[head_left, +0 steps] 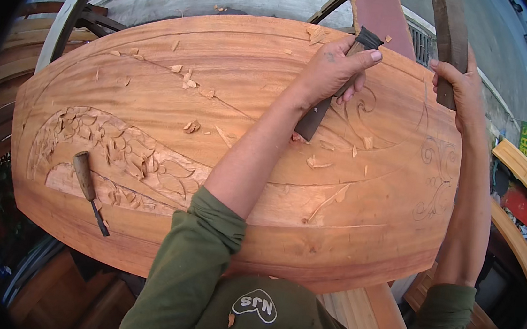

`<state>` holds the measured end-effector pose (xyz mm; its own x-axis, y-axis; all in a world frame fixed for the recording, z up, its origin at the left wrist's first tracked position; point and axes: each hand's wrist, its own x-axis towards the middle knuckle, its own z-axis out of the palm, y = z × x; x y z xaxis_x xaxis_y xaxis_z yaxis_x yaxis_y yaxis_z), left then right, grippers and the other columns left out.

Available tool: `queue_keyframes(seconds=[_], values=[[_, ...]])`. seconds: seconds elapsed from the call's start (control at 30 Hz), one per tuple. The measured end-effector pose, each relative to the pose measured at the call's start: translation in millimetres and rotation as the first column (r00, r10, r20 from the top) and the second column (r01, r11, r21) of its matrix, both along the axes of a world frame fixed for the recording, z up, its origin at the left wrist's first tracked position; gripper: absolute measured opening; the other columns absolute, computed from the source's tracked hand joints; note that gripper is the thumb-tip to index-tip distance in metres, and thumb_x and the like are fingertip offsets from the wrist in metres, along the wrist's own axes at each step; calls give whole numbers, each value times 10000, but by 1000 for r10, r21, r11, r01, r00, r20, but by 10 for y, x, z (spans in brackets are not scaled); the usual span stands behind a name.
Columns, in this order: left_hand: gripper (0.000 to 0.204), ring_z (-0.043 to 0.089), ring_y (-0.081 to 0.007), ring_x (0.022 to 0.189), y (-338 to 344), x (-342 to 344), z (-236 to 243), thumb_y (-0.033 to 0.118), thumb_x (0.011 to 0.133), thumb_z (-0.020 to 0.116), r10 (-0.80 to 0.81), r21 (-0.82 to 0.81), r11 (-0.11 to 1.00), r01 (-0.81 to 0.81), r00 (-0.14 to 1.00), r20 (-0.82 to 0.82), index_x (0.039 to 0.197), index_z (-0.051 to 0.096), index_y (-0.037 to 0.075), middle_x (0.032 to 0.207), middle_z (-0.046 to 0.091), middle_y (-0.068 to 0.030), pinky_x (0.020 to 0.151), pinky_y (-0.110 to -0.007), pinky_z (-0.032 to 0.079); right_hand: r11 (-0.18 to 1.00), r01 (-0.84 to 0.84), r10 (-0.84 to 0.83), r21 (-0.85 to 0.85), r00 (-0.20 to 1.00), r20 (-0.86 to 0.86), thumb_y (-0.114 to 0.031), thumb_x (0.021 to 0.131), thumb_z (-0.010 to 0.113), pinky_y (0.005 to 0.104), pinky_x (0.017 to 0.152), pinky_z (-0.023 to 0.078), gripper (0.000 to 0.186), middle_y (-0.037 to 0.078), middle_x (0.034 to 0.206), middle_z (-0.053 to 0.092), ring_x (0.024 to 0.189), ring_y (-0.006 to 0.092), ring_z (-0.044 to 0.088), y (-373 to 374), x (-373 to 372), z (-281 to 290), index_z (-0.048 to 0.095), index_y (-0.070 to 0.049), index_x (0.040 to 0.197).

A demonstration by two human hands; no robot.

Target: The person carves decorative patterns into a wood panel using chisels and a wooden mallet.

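Your left hand (334, 69) grips a chisel (313, 121) — its blade slanting down to the carved wooden panel (368, 204) — while your right hand (464, 89) clasps a dark bar (452, 33) by the panel's right end. A wooden-handled tool (86, 179) lies on the panel's left.

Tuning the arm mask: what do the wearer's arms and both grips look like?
Left grip and right grip: bare, no gloves, no watch or rings visible. Left has a small dark mark near the thumb's base, too small to make out. Left forearm and right forearm: bare. Left sleeve and right sleeve: dark green cloth, ending near the elbows; left one bunched in folds.
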<state>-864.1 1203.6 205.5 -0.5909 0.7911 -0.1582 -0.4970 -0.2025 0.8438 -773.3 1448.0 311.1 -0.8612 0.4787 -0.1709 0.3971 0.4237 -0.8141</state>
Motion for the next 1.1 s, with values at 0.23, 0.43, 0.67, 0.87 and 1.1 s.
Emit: queue_keyframes(seconds=[0.23,0.43,0.67,0.87,1.1], values=[[392,592,-74,467,-8,-17,-50,448,1047,776,79,-45,996,-78,997,12,1110,611,97,683,656,-18,400,-220,439,866,-471,431,169,873,226,-177,826,843,279,544,451,962,4,766,633,618,88,572,88,-98,24,463,-224,1709],[401,595,-74,476,-30,-27,-90,453,1041,783,92,-33,995,-91,996,14,1098,610,96,684,660,-19,414,-220,441,994,-109,109,-6,992,66,-176,812,835,300,633,491,999,28,857,686,678,109,588,-198,-242,-17,437,-191,1729],[397,594,-81,475,-58,-19,-100,439,1043,779,140,-50,989,-138,990,34,1121,627,80,689,663,-20,404,-229,445,936,-317,283,152,936,209,-184,772,856,273,623,496,1036,18,904,699,698,89,617,-76,-417,181,440,-178,1720],[401,592,-84,475,-116,6,-108,437,1044,778,204,-26,979,-203,977,55,1163,635,81,695,658,-21,397,-229,441,893,-448,420,53,868,266,-177,777,853,252,600,457,996,13,961,689,665,110,568,-277,-351,129,480,-188,1700],[428,572,-86,449,-101,18,-49,451,1070,736,173,-4,985,-173,985,-10,1210,649,55,673,642,-30,389,-233,433,880,-463,443,108,881,165,-177,801,867,270,538,392,965,7,949,689,606,89,492,-214,-145,-67,494,-179,1691]])
